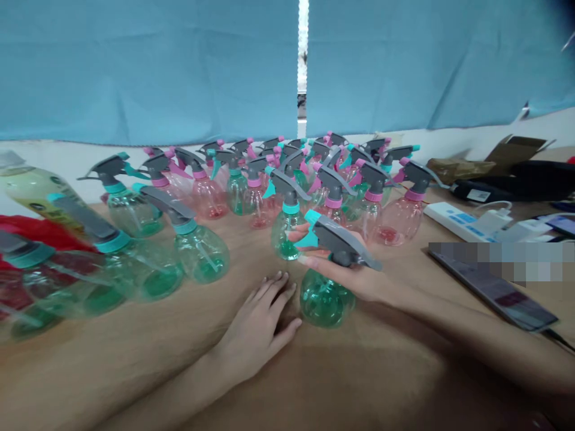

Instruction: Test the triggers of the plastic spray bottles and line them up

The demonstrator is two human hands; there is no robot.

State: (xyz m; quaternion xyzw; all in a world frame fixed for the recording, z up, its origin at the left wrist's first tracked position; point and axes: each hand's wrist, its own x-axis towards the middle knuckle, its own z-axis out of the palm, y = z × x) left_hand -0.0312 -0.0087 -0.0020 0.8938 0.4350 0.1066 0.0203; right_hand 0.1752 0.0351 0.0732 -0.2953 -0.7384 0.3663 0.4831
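My right hand (354, 275) grips a green spray bottle (324, 299) by its neck, just under the grey and teal trigger head (341, 242); the bottle stands upright on the wooden table (135, 353). My left hand (265, 323) lies flat on the table just left of that bottle, fingers stretched out and holding nothing. Behind them stand several green and pink spray bottles (287, 230) with grey trigger heads, crowded towards the back of the table.
More green bottles (197, 248) stand at the left, with a yellowish bottle (36, 191) and red material (36, 233) at the far left. A white power strip (453, 218), a phone (498, 293), cables and cardboard lie at the right. Blue curtains (157, 66) hang behind.
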